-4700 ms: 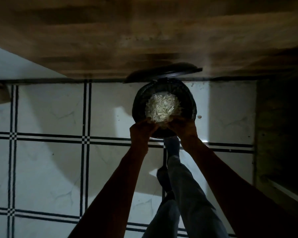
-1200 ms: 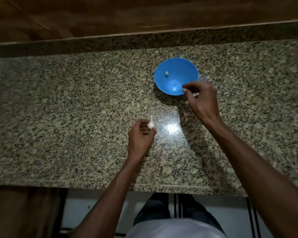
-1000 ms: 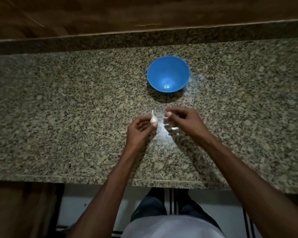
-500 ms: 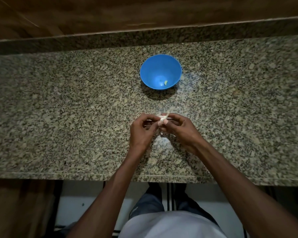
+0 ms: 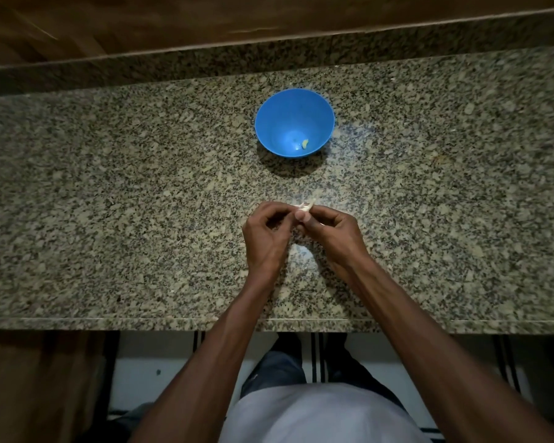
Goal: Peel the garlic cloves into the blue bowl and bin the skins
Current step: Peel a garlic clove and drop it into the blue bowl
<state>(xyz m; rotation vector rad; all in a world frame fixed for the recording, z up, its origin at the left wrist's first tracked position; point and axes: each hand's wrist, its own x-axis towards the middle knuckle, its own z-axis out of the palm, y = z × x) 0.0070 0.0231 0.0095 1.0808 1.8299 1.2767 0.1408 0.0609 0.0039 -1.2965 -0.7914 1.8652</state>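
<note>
A small white garlic clove [image 5: 306,206] with papery skin is pinched between the fingertips of both hands, just above the granite counter [image 5: 109,203]. My left hand [image 5: 266,233] holds it from the left and my right hand [image 5: 330,230] grips it from the right, thumbs meeting at the clove. Most of the clove is hidden by my fingers. Beyond my hands stands the blue bowl [image 5: 271,123], with one pale peeled clove [image 5: 305,143] lying at its bottom.
A granite upstand and a wooden panel [image 5: 269,17] close off the back of the counter. The counter's front edge runs across below my forearms, with tiled floor [image 5: 154,369] and my legs beneath it. The bin is out of view.
I was at the bin on the floor earlier. Since then my right hand came back from the bowl and joined my left hand on the clove; both now work it together.
</note>
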